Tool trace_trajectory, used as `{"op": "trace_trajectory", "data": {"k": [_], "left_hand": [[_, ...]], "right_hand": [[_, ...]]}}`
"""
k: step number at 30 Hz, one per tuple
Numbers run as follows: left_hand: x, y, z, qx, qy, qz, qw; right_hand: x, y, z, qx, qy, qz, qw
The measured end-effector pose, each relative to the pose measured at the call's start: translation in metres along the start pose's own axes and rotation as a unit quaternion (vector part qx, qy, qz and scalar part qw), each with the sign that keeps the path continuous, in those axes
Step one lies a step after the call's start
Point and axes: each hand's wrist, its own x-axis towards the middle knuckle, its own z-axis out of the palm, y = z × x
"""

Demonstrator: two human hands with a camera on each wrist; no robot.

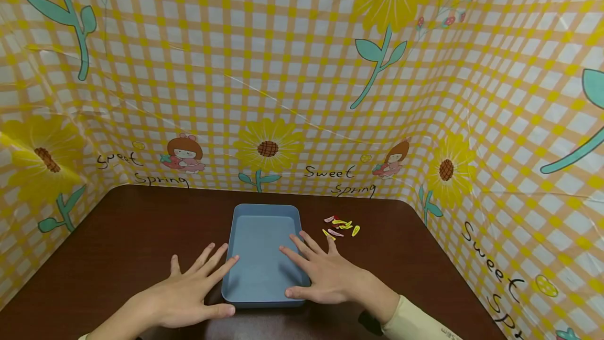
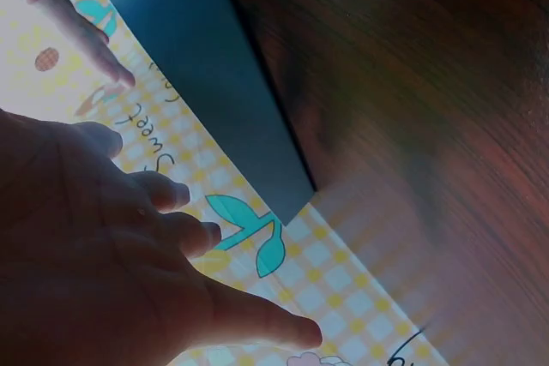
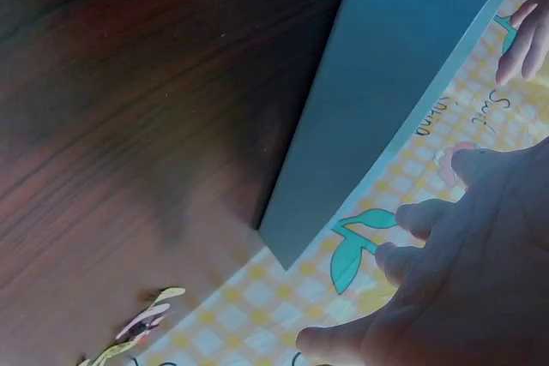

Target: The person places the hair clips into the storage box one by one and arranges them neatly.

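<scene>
A blue rectangular tray (image 1: 264, 256) with low walls rests on the dark wooden table, its inside bare. My left hand (image 1: 189, 293) is spread beside the tray's left wall, its index fingertip overlapping the rim in the head view. Over the tray's right side my right hand (image 1: 325, 272) hovers with fingers spread and holds nothing. Both wrist views show the tray's outer wall (image 2: 214, 83) below the palms. Just beyond the right fingertips lies a small loose pile of hair clips (image 1: 341, 224), yellow, pink and red.
The brown table (image 1: 155, 224) has rounded far corners. A yellow checked cloth (image 1: 302, 83) with sunflowers and lettering stands up around its back and sides. A dark object (image 1: 370, 323) shows under the right wrist.
</scene>
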Motion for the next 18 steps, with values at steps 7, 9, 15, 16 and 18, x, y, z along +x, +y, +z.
{"op": "trace_trajectory", "data": {"k": [7,9,15,16,18], "left_hand": [[0.001,0.000,0.003,0.000,0.032,0.004,0.9995],[0.002,-0.002,0.006,-0.002,0.049,0.002,0.9988],[0.011,-0.007,0.013,-0.071,0.084,-0.031,0.9935],[0.012,-0.007,0.014,-0.084,0.090,-0.038,0.9917],[0.015,-0.007,0.016,-0.098,0.105,-0.050,0.9884]], "right_hand": [[0.000,-0.002,0.002,0.001,0.022,-0.008,0.9997],[0.001,-0.001,0.004,-0.006,0.048,-0.015,0.9987],[0.003,0.003,0.007,-0.011,0.149,-0.033,0.9883],[0.003,0.004,0.007,-0.009,0.165,-0.034,0.9857],[0.003,0.005,0.007,-0.005,0.195,-0.034,0.9803]]}}
